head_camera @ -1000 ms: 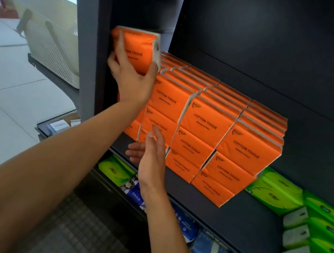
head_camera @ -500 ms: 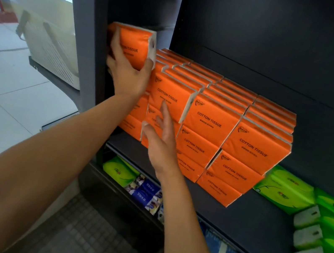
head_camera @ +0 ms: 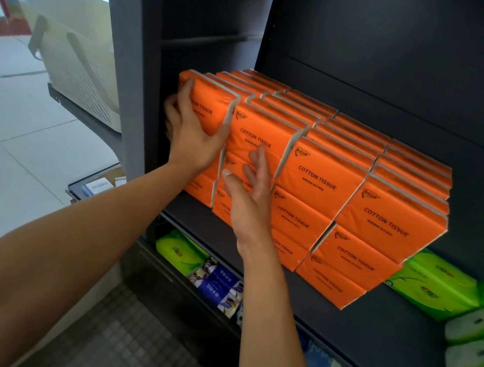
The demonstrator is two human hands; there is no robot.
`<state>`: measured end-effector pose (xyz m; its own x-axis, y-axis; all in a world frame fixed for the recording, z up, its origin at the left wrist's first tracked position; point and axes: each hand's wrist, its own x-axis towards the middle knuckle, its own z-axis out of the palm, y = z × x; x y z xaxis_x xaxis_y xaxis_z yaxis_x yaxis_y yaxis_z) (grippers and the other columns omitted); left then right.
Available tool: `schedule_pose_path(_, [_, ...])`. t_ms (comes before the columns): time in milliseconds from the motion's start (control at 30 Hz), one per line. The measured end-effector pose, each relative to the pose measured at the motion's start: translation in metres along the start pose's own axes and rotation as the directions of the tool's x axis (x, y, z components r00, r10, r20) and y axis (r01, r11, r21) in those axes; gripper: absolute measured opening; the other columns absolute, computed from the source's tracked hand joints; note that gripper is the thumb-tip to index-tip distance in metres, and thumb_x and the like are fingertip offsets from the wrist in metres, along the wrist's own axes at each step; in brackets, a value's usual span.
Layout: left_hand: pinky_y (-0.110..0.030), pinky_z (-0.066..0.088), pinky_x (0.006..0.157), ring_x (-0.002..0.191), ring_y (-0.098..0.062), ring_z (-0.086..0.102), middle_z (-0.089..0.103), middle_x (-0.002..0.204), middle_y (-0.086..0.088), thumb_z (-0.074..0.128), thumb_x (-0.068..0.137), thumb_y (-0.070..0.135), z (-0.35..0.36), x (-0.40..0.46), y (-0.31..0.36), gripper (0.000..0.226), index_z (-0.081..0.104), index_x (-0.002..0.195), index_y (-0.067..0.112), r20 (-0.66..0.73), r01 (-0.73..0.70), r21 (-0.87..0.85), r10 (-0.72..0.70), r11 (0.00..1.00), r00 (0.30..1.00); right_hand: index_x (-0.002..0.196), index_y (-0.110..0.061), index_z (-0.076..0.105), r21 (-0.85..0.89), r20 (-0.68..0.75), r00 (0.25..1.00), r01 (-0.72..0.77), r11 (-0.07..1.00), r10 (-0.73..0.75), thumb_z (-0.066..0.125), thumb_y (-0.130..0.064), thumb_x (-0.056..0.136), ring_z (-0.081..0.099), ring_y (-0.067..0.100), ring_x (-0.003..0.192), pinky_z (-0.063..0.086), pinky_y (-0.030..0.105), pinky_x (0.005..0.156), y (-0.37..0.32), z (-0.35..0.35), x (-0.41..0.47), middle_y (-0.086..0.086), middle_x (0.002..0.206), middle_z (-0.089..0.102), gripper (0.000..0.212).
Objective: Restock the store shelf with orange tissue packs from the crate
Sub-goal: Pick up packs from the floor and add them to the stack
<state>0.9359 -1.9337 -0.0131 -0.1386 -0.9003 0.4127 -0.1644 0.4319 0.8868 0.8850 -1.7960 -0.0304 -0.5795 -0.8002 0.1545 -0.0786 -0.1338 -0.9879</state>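
A block of orange "COTTON TISSUE" packs point(head_camera: 346, 181) stands several columns wide and three high on the dark shelf point(head_camera: 349, 316). My left hand point(head_camera: 192, 135) grips the top-left orange pack point(head_camera: 211, 98), fingers round its left side and thumb on its right edge; the pack sits level with the top row. My right hand point(head_camera: 249, 199) lies flat, fingers straight, against the fronts of the packs in the second column. The cream crate point(head_camera: 78, 60) stands to the left, beyond the shelf's upright; its inside is hidden.
Green tissue packs point(head_camera: 441, 287) fill the shelf to the right of the orange block. Green and blue packs point(head_camera: 211, 280) lie on the lower shelf. The grey upright point(head_camera: 119, 66) borders the orange block on the left. A tiled floor spreads to the left.
My left hand has brought the held pack down from above the stack into the top-left slot. My right hand has risen from the shelf edge onto the pack fronts.
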Motion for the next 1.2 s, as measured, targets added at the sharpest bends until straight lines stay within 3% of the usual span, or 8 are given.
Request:
schedule_pose_path(133, [-0.062,0.019,0.115,0.141,-0.033,0.027,0.014,0.155,-0.007,0.065,0.081,0.061,0.000,0.001,-0.007,0.094,0.009,0.152,0.037,0.022,-0.012,0.073,0.010,0.997,1.000,0.144,-0.054,0.032,-0.004,-0.033,0.999,0.011,1.000,-0.011,0.068,-0.029,0.089,0.042,-0.005,0.128,0.045,0.043,0.108,0.002,-0.002,0.001,-0.025,0.142,0.041,0.070])
schedule_pose_path(267, [-0.062,0.029,0.111,0.142,-0.033,0.026,0.009,0.157,-0.006,0.063,0.081,0.062,-0.002,-0.001,-0.011,0.097,0.004,0.153,0.039,0.059,-0.019,0.044,0.017,0.999,0.998,0.141,-0.057,0.034,0.005,-0.044,0.999,0.010,1.000,-0.009,0.069,-0.027,0.089,0.048,-0.002,0.124,0.049,0.043,0.104,0.002,-0.002,0.001,-0.025,0.140,0.043,0.070])
schedule_pose_path(500, [-0.058,0.015,0.118,0.152,-0.030,0.002,-0.011,0.163,-0.012,0.053,0.093,0.054,-0.004,-0.012,-0.024,0.089,-0.009,0.154,0.039,0.115,-0.072,0.056,0.065,0.996,0.991,0.138,-0.059,0.036,0.023,-0.041,0.999,-0.010,1.000,0.011,0.070,-0.024,0.089,0.057,0.005,0.115,0.054,0.043,0.098,0.000,-0.004,-0.003,-0.016,0.136,0.047,0.069])
schedule_pose_path(700, [-0.041,0.018,0.114,0.151,-0.025,0.009,-0.008,0.163,-0.010,0.054,0.097,0.041,-0.005,-0.014,-0.029,0.083,-0.004,0.156,0.037,0.133,-0.106,0.024,0.101,0.994,0.986,0.136,-0.060,0.036,0.024,-0.026,0.999,-0.025,0.999,0.026,0.070,-0.021,0.090,0.060,0.005,0.113,0.054,0.043,0.097,0.000,-0.007,-0.003,-0.010,0.136,0.049,0.069])
schedule_pose_path(900, [-0.042,0.024,0.115,0.148,-0.026,0.018,0.000,0.162,-0.011,0.055,0.097,0.037,-0.009,-0.012,-0.033,0.081,0.000,0.156,0.035,0.161,-0.148,0.019,0.143,0.989,0.977,0.143,-0.053,0.034,0.022,-0.011,1.000,-0.027,0.999,0.027,0.070,-0.021,0.090,0.061,0.003,0.111,0.056,0.038,0.095,-0.001,-0.009,-0.003,-0.008,0.138,0.050,0.072])
schedule_pose_path(1033, [-0.030,0.019,0.112,0.148,-0.020,0.016,0.002,0.163,-0.011,0.055,0.098,0.035,-0.012,-0.014,-0.032,0.078,0.004,0.157,0.030,0.173,-0.163,0.015,0.158,0.987,0.972,0.145,-0.052,0.032,0.029,0.014,0.999,-0.039,0.999,0.039,0.069,-0.020,0.091,0.062,0.001,0.110,0.055,0.039,0.096,-0.003,-0.009,-0.004,-0.008,0.139,0.051,0.073])
schedule_pose_path(1200, [-0.033,0.017,0.113,0.150,-0.022,0.013,0.001,0.163,-0.011,0.054,0.098,0.037,-0.014,-0.015,-0.033,0.078,0.004,0.157,0.033,0.180,-0.144,0.013,0.139,0.990,0.974,0.146,-0.051,0.032,0.047,0.020,0.999,-0.045,0.998,0.044,0.068,-0.017,0.092,0.063,0.002,0.109,0.055,0.041,0.097,-0.005,-0.009,-0.005,-0.008,0.138,0.053,0.073])
